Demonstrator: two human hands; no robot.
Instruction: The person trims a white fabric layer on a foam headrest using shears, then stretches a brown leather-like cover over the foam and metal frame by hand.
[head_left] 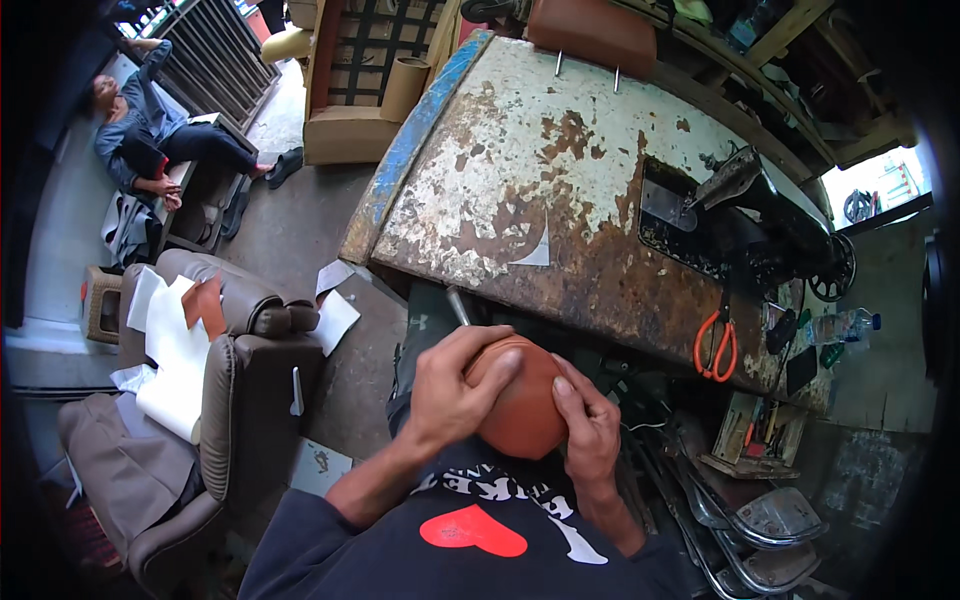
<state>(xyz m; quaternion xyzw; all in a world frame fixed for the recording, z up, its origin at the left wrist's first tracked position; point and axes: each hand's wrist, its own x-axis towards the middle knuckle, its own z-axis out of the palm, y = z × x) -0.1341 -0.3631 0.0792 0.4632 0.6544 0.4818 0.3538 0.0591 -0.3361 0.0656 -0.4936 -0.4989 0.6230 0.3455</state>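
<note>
Close to my chest is a reddish-brown padded headrest [525, 415], held between both hands. A metal post [459, 306] sticks out beyond its far left side. My left hand [450, 385] wraps round the left side, with the thumb pressed on the top face. On the right edge, my right hand [592, 425] grips the cover with its thumb on top and its other fingers partly hidden. Another brown headrest [592, 38] lies at the far end of the worn table [480, 190], its two metal posts pointing toward me.
A black sewing machine [750, 200] stands at the table's right. Orange-handled scissors [714, 346] and a plastic bottle [840, 325] lie near its front edge. A brown armchair [275, 400] holding fabric scraps stands left. Metal frames [760, 525] are at lower right. A person [150, 130] sits far left.
</note>
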